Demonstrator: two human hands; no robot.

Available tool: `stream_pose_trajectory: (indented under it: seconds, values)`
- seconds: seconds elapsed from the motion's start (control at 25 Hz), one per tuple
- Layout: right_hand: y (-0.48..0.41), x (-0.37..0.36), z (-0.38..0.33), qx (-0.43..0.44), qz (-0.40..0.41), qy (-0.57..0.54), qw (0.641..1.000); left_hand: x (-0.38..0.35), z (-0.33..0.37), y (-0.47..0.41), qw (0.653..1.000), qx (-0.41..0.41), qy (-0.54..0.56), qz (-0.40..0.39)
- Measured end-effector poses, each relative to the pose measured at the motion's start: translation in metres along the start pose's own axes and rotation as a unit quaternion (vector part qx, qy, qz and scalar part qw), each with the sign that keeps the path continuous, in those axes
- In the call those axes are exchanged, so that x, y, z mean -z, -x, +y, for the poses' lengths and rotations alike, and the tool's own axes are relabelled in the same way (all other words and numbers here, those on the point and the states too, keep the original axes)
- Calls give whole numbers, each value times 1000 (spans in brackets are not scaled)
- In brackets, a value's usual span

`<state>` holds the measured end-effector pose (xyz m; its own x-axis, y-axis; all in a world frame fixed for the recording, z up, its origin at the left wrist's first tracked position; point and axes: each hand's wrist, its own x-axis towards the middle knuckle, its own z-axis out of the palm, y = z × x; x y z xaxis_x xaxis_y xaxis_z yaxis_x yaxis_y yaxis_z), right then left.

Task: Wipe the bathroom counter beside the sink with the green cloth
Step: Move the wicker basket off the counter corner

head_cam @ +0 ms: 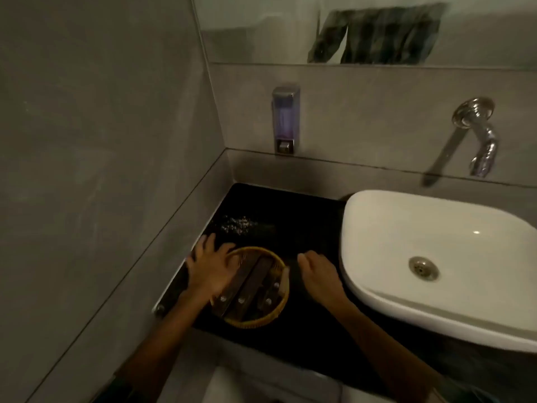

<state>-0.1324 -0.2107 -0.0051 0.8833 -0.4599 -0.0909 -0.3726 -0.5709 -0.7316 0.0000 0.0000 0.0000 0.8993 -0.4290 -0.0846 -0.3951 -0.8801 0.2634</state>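
The black counter (305, 210) runs from the left wall to the white sink (386, 228). A patch of pale specks (236, 225) lies on it near the wall. At the front stands a round yellow wicker basket (255, 322) holding wooden-handled pieces with rivets. My left hand (210, 266) lies over the basket's left rim, fingers spread and thumb on the rim. My right hand (318, 274) is between basket and sink, fingers curled down onto the counter. The dark surface under it hides whether a cloth is there. I cannot pick out the green cloth.
A soap dispenser (285, 120) hangs on the back wall above the counter. A chrome tap (479, 135) juts out over the sink. The mirror (377, 30) above reflects a checked shirt. Grey walls close the corner at left and back.
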Motion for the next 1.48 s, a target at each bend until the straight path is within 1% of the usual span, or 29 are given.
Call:
stream_pose_trajectory:
  seconds: [0.04,0.08,0.12,0.16,0.28,0.32,0.36,0.4,0.48,0.52,0.6,0.64,0.76,0.88,0.96,1.0,1.04,1.12,1.16,1.2,1.24,1.28,1.36,1.48]
  values:
    - [-2,-12,4,-51,-42,-41,997,-3,-17,2,998,45,22,-30]
    - [-2,-23,3,-91,-78,-83,989,-4,-29,1,995,74,57,-44]
    - [-2,-35,4,-120,-96,-128,980,-11,-42,1,987,103,109,-50]
    - [-2,-42,2,-147,-104,-162,970,-13,-54,2,974,131,173,-62]
    - [-5,-54,7,-221,-97,-276,930,-19,-57,4,931,169,320,-57]
    - [-4,-53,8,-235,-97,-295,921,-18,-55,4,916,181,353,-59]
    - [-1,-51,10,-236,-93,-308,917,-19,-54,5,909,182,371,-59]
    - [4,-48,12,-230,-85,-309,919,-17,-51,7,905,180,382,-57]
    - [21,-37,22,-214,-55,-292,931,-14,-41,14,907,147,390,-54]
    - [31,-27,30,-214,-39,-282,935,-15,-33,20,908,126,394,-66]
    - [56,-4,51,-229,-13,-269,935,-22,-14,36,899,100,408,-121]
    - [71,8,62,-246,3,-274,930,-29,-3,45,892,94,416,-153]
    - [117,38,95,-299,56,-271,913,-58,36,71,893,56,387,-224]
    - [144,54,119,-314,77,-211,923,-81,70,91,900,37,358,-245]
    - [149,62,132,-305,81,-198,928,-89,85,98,909,44,343,-233]
    - [149,67,136,-297,71,-193,933,-90,90,100,920,42,323,-217]
    - [151,72,141,-282,60,-186,939,-90,95,103,939,39,289,-183]
    - [153,92,155,-251,61,-168,951,-85,109,106,975,16,215,-58]
    - [156,110,166,-238,80,-169,953,-82,128,106,980,-8,198,11]
    - [158,128,178,-229,103,-176,952,-78,153,105,978,-39,197,62]
    - [161,150,189,-226,126,-184,948,-76,185,103,972,-75,204,89]
    - [164,173,202,-224,150,-191,944,-78,222,101,966,-111,212,98]
    - [172,220,228,-216,195,-192,937,-86,305,102,949,-187,236,93]
    - [187,287,272,-231,270,-170,919,-109,414,114,909,-332,244,69]
